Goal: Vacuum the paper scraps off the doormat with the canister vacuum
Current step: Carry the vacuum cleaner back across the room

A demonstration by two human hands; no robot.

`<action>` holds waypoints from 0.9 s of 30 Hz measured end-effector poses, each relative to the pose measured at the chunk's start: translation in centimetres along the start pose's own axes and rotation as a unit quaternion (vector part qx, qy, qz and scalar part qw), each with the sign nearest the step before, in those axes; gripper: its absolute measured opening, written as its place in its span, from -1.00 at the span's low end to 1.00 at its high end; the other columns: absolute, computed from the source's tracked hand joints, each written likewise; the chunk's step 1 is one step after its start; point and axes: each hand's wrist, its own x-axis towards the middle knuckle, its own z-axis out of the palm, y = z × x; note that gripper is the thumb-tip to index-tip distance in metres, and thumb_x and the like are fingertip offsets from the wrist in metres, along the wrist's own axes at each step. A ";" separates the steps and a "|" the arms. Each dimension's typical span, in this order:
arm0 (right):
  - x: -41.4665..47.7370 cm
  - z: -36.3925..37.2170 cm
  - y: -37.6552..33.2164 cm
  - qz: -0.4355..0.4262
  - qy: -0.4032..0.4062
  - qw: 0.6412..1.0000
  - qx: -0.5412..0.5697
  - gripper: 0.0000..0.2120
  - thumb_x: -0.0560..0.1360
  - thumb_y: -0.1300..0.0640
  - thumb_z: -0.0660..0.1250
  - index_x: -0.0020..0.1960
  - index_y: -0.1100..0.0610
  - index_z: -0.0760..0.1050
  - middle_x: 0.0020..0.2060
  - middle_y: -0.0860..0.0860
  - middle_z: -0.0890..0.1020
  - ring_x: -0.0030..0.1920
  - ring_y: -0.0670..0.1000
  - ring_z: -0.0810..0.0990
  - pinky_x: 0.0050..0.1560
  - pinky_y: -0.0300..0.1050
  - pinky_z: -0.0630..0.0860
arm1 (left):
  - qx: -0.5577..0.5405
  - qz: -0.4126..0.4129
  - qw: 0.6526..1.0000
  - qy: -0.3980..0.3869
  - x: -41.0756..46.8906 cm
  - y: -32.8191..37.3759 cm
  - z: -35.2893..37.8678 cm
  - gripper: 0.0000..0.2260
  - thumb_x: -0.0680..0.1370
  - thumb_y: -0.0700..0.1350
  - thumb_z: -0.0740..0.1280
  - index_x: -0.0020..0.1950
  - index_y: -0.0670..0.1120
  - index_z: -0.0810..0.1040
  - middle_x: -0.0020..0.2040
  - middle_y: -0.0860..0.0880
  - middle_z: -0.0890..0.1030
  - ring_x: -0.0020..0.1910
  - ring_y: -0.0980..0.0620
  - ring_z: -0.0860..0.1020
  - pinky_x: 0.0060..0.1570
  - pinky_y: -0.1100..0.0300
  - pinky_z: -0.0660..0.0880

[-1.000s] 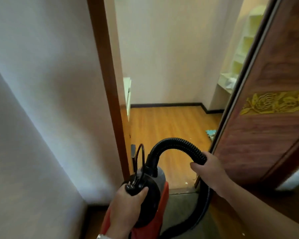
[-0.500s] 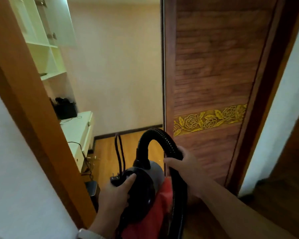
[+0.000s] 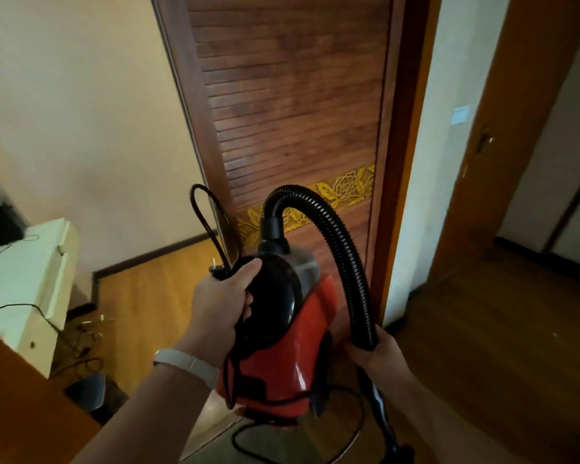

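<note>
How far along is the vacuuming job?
Done: the canister vacuum is picked up and carried. In hand: the left hand grips its handle with the loose plug; the right hand holds the hose. Left: plugging in and all the vacuuming; no scraps in view.

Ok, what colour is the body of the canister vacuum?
The vacuum body is red, under a black handle housing; the head view shows it.

Red-and-black canister vacuum (image 3: 282, 346) carried upright, black ribbed hose (image 3: 342, 249) arching overhead.
</note>
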 end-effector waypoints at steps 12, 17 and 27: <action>10.3 -8.5 -5.3 -0.001 0.235 0.969 -0.077 -0.84 0.47 0.28 0.43 -0.08 0.11 0.46 -0.31 0.05 0.54 -0.32 0.01 0.54 -0.34 -0.12 0.51 | 0.123 0.102 0.978 -0.131 10.8 -1.2 13.2 -0.83 0.52 0.02 0.44 -0.09 -0.07 0.58 -0.34 -0.04 0.60 -0.49 0.08 0.54 -0.49 0.25 0.47; 12.5 -12.3 -7.9 -0.020 0.324 0.944 -0.061 -0.84 0.48 0.24 0.42 -0.04 0.09 0.46 -0.32 0.05 0.53 -0.33 0.02 0.53 -0.34 -0.08 0.53 | 0.202 0.176 0.945 -0.189 14.4 -1.3 19.2 -0.86 0.49 0.01 0.43 -0.18 0.03 0.51 -0.28 0.02 0.61 -0.33 0.07 0.58 -0.27 0.11 0.55; 14.1 -22.7 -8.6 -0.063 0.389 0.918 -0.038 -0.82 0.47 0.25 0.39 0.01 0.07 0.46 -0.36 0.10 0.55 -0.38 0.05 0.53 -0.34 -0.06 0.54 | 0.271 0.231 0.899 -0.255 15.3 -2.2 33.9 -0.82 0.51 0.00 0.45 -0.15 -0.09 0.60 -0.40 0.10 0.52 -0.42 0.19 0.44 -0.45 0.26 0.28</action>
